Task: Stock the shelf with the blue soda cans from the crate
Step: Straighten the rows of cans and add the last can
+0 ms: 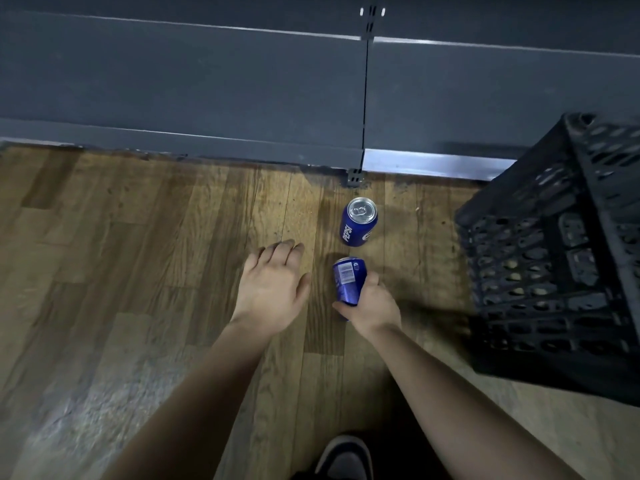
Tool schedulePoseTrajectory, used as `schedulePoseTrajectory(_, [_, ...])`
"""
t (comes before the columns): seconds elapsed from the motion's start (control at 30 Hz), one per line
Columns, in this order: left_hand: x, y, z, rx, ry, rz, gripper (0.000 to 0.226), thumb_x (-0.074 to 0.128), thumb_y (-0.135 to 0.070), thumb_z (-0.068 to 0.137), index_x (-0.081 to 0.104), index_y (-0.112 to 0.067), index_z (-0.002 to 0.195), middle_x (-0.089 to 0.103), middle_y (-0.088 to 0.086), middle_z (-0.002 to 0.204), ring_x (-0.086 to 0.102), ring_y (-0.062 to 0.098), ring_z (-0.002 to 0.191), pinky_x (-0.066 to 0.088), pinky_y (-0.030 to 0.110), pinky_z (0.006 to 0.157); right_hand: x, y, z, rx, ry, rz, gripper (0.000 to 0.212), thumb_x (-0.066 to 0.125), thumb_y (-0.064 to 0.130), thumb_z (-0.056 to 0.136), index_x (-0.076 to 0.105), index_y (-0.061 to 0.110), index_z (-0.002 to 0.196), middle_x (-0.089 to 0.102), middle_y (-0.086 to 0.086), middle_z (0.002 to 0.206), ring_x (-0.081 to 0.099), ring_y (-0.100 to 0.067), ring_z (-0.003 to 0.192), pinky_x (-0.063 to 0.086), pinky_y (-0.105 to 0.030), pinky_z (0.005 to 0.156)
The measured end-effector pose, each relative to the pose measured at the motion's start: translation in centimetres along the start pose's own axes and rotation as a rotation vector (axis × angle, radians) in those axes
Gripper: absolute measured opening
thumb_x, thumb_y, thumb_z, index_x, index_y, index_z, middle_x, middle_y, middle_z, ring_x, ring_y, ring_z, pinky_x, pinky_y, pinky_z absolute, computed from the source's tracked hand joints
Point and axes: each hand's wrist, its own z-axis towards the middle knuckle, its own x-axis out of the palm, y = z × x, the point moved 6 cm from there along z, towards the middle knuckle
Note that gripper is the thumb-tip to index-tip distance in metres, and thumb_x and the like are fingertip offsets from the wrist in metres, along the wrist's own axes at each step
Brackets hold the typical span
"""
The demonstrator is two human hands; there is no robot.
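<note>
On the floor, just short of the shelf: two blue cans, neither of them stocked.
Held can (348, 283): in the right hand, tilted, barcode side up, its far end pointing at the shelf; whether it touches the floor I cannot tell.
Standing can (358, 221): upright on the wood floor (138, 258), just beyond the held one and apart from it, near the foot of the shelf.
Right hand (372, 304): wrapped round the near end of the held can, thumb on one side, fingers on the other.
Left hand (273, 284): open and empty, palm down, fingers loosely together, low over the floor beside the held can and not touching either can.
Shelf (207, 91): dark grey boards across the top of the view, with a vertical seam where two sections meet; every part in view is bare.
Crate (554, 258): black lattice plastic, at the right, apart from both cans; its inside is not visible, so the cans left in it cannot be counted.
Progress: early, by my judgement; nothing is on the shelf as far as shown, and both cans must be lifted onto it and stood upright.
Shoe (341, 457): at the bottom edge, behind the arms.
</note>
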Motion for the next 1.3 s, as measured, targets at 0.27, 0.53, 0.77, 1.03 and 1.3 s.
schedulePoseTrajectory(0.27, [-0.2, -0.2, -0.4, 0.017, 0.014, 0.01, 0.057, 0.032, -0.041, 0.088, 0.059, -0.007, 0.125, 0.06, 0.01, 0.127, 0.058, 0.028, 0.113, 0.043, 0.045, 0.097, -1.0, -0.7, -0.1, 0.056, -0.007, 0.054, 0.066, 0.078, 0.04, 0.075, 0.042, 0.014, 0.124, 0.06, -0.006, 0.115, 0.06, -0.02, 0.098, 0.046, -0.029, 0.074])
schedulePoseTrajectory(0.53, [-10.6, -3.4, -1.5, 0.022, 0.022, 0.007, 0.056, 0.032, -0.04, 0.086, 0.061, -0.008, 0.122, 0.061, 0.009, 0.126, 0.06, 0.026, 0.109, 0.043, 0.044, 0.097, -12.0, 2.9, -5.5, 0.093, -0.08, 0.123, 0.06, 0.075, 0.04, 0.074, 0.042, 0.013, 0.118, 0.064, -0.006, 0.106, 0.061, -0.027, 0.091, 0.039, -0.029, 0.068])
schedulePoseTrajectory(0.77, [-29.7, -9.2, -2.6, 0.091, -0.045, 0.009, 0.052, 0.036, -0.039, 0.083, 0.065, -0.011, 0.116, 0.064, 0.004, 0.119, 0.062, 0.023, 0.1, 0.037, 0.036, 0.095, -29.6, 11.1, -14.5, 0.065, -0.148, 0.18, 0.061, 0.073, 0.037, 0.073, 0.041, 0.015, 0.12, 0.065, -0.005, 0.105, 0.063, -0.029, 0.094, 0.04, -0.029, 0.067])
schedulePoseTrajectory(1.03, [-54.2, -14.9, -2.7, 0.197, -0.135, -0.003, 0.053, 0.034, -0.039, 0.087, 0.063, -0.009, 0.119, 0.063, 0.004, 0.119, 0.061, 0.024, 0.103, 0.031, 0.036, 0.096, -52.7, 21.1, -25.3, -0.012, -0.321, 0.31, 0.062, 0.076, 0.034, 0.069, 0.043, 0.023, 0.121, 0.063, 0.004, 0.104, 0.059, -0.019, 0.088, 0.046, -0.031, 0.072])
schedulePoseTrajectory(1.3, [-71.8, -21.0, -1.7, 0.325, -0.29, -0.003, 0.056, 0.032, -0.041, 0.083, 0.064, -0.01, 0.118, 0.064, 0.004, 0.118, 0.062, 0.023, 0.102, 0.038, 0.036, 0.097, -70.4, 26.9, -33.4, -0.06, -0.51, 0.318, 0.065, 0.077, 0.032, 0.069, 0.044, 0.019, 0.124, 0.063, 0.003, 0.104, 0.059, -0.022, 0.09, 0.042, -0.031, 0.073])
